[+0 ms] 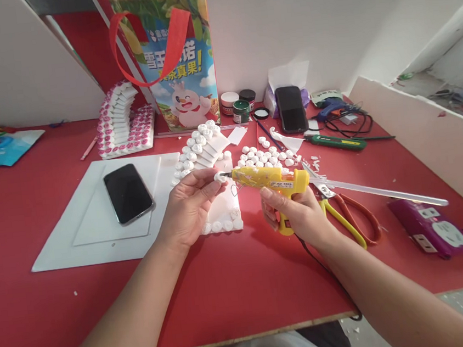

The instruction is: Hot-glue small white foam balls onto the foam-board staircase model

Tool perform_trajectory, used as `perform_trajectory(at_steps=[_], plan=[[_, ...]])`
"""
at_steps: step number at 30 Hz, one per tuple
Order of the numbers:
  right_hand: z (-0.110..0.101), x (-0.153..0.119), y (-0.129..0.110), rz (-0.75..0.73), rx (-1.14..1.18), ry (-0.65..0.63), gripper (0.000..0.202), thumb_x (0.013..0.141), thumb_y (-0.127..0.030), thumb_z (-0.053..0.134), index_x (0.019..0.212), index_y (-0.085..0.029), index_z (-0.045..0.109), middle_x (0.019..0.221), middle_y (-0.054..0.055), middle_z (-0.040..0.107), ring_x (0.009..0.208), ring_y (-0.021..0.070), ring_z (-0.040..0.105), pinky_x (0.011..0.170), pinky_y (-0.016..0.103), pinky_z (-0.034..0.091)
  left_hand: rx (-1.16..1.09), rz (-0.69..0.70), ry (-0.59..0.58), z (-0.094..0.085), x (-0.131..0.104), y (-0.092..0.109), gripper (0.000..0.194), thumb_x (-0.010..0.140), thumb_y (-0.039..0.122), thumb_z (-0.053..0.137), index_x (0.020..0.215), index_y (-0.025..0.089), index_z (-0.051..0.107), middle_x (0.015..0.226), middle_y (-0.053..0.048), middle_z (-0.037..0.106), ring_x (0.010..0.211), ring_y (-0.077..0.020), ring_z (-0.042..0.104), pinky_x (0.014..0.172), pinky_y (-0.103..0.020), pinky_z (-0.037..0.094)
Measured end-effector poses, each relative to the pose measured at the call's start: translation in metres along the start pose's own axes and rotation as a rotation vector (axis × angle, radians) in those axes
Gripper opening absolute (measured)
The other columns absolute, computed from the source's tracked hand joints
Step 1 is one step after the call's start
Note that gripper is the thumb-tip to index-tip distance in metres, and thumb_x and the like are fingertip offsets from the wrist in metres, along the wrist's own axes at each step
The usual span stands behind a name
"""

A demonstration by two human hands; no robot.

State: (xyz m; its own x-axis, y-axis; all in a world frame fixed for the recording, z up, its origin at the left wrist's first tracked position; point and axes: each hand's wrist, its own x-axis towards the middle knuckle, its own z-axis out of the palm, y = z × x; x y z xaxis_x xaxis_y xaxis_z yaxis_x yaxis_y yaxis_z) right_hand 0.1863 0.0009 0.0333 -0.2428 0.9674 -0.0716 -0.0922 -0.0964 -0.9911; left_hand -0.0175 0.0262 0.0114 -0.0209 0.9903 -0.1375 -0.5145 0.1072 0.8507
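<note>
Head view: across the broad red tabletop (244,293) I see a white, stair-shaped model (215,147) edged with white rosettes (201,140), partly hidden behind the left hand (188,205). The right hand (299,210) grips a yellow plastic glue gun (256,176), its dark nozzle (226,174) at a small single rosette (220,178) the left pinches.

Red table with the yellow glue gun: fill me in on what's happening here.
The person's right hand grips a yellow plastic glue gun, its dark nozzle at or very near a small white rosette pinched in the left hand. Beyond stands a white stepped piece lined with similar rosettes; loose white rosettes lie nearby.
</note>
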Motion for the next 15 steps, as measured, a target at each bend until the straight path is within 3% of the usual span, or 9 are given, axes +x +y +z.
perform_trajectory(at_steps=[7, 15], plan=[[-0.0016, -0.0011, 0.0017, -0.012, -0.031, -0.019, 0.051, 0.089, -0.057, 0.076, 0.061, -0.020, 0.054, 0.048, -0.005, 0.048, 0.039, 0.0095, 0.048, 0.041, 0.025, 0.038, 0.009, 0.017, 0.000, -0.0029, 0.0015, -0.0008, 0.033, 0.062, 0.023, 0.100, 0.088, 0.021, 0.081, 0.087, 0.000, 0.078, 0.084, -0.0142, 0.072, 0.099, -0.036, 0.058], [-0.0009, -0.0002, 0.0011, -0.030, -0.020, -0.005, 0.051, 0.089, -0.056, 0.077, 0.061, -0.020, 0.054, 0.048, -0.005, 0.048, 0.038, 0.0094, 0.048, 0.040, 0.025, 0.038, -0.033, -0.004, 0.024, -0.0016, 0.0016, 0.0007, 0.036, 0.058, 0.023, 0.102, 0.087, 0.019, 0.082, 0.085, 0.000, 0.078, 0.082, -0.0130, 0.073, 0.097, -0.033, 0.059]])
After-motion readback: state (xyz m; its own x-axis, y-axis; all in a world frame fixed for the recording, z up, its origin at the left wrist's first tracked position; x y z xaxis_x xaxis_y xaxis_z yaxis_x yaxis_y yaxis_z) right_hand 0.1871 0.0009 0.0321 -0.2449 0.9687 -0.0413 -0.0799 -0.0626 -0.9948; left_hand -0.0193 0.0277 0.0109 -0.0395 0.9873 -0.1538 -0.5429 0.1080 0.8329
